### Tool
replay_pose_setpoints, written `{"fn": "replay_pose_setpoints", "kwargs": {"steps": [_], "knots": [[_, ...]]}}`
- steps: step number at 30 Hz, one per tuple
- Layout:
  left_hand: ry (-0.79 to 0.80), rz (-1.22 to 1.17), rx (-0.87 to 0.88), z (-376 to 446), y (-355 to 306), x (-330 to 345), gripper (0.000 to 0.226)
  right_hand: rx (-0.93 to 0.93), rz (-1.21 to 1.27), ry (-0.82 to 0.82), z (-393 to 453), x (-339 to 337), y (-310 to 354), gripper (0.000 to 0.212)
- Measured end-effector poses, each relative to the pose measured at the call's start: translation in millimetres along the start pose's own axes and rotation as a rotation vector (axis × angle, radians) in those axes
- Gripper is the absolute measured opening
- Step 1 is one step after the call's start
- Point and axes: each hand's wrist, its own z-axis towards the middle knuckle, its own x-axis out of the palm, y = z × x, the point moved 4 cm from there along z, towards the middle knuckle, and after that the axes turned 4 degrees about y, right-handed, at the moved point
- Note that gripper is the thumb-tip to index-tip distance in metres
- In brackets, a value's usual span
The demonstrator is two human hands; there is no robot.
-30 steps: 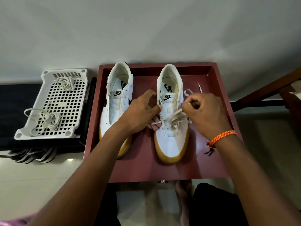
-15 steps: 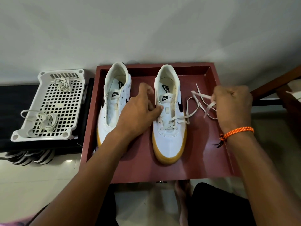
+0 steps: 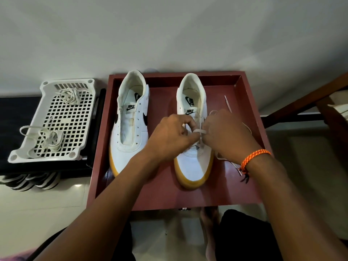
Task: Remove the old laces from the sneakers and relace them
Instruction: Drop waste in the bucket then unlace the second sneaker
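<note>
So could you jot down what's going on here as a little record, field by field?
surface: red tray
left sneaker: no lace in it
right sneaker: lace partly threaded
left hand: fingers at the lace, over the right sneaker
right hand: pinches the lace
white basket: beside the tray, holds two loose bundles of laces

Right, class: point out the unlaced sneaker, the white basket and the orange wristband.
Unlaced sneaker (image 3: 125, 153), head view, on its white toe.
White basket (image 3: 82, 110), head view, on its perforated floor.
Orange wristband (image 3: 254, 156), head view, on the cord.
</note>
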Motion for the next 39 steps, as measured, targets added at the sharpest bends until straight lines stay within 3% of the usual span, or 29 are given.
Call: {"fn": "replay_pose_setpoints", "kwargs": {"steps": [4,9,12,14,16,19,21,23,25,27,29,33,37,39], "knots": [[-0.120,-0.388,0.036,2.0,-2.0,-16.5,0.010,0.061,0.031,0.008,1.1,-3.6,-9.2,0.012],[-0.184,-0.917,0.033,3.0,-1.6,-36.2,0.020,0.301,0.031,-0.092,-1.9,-19.8,-42.2,0.023],[-0.157,-1.237,0.072,-1.0,-1.8,-41.9,0.015,0.372,0.034,-0.009,-4.9,-16.5,-53.0,0.022],[-0.181,-1.358,0.031,-1.8,0.6,-44.3,0.017,0.404,0.260,0.089,-6.8,-11.7,-50.6,0.020],[-0.240,-1.247,-0.050,-0.2,3.8,-44.8,0.020,0.380,0.549,0.207,-8.3,-13.6,-38.9,0.016],[-0.222,-0.820,-0.090,3.8,0.7,-36.8,0.005,0.176,0.795,0.395,-10.6,-21.8,-9.3,0.015],[-0.040,-0.648,-0.048,4.5,-7.4,-23.4,0.033,0.064,0.953,0.457,-13.2,-23.3,10.5,0.019],[0.186,-0.584,-0.007,-1.4,-19.1,-10.8,0.052,0.009,1.096,0.388,-12.2,-24.6,20.7,0.019],[0.283,-0.529,0.030,-7.2,-25.0,-7.5,0.037,0.017,1.150,0.235,-7.7,-26.4,18.6,0.021],[0.222,-0.559,-0.002,-6.8,-20.4,-11.0,0.022,0.047,1.104,0.107,-3.7,-27.8,10.0,0.022],[0.061,-0.532,-0.096,-2.3,-5.0,-21.8,0.012,0.094,1.026,0.016,-0.8,-25.8,-0.6,0.019],[-0.300,-0.112,-0.248,2.9,31.6,-40.5,0.018,0.161,0.760,-0.081,1.3,-18.0,-10.8,0.015],[-0.146,0.288,-0.358,-5.3,30.3,-17.0,0.037,0.111,0.457,-0.087,2.4,-8.4,-8.7,0.011],[-0.159,0.410,-0.361,-7.8,23.8,-13.9,0.045,0.080,0.280,-0.065,2.2,-3.9,-7.6,0.016]]}}
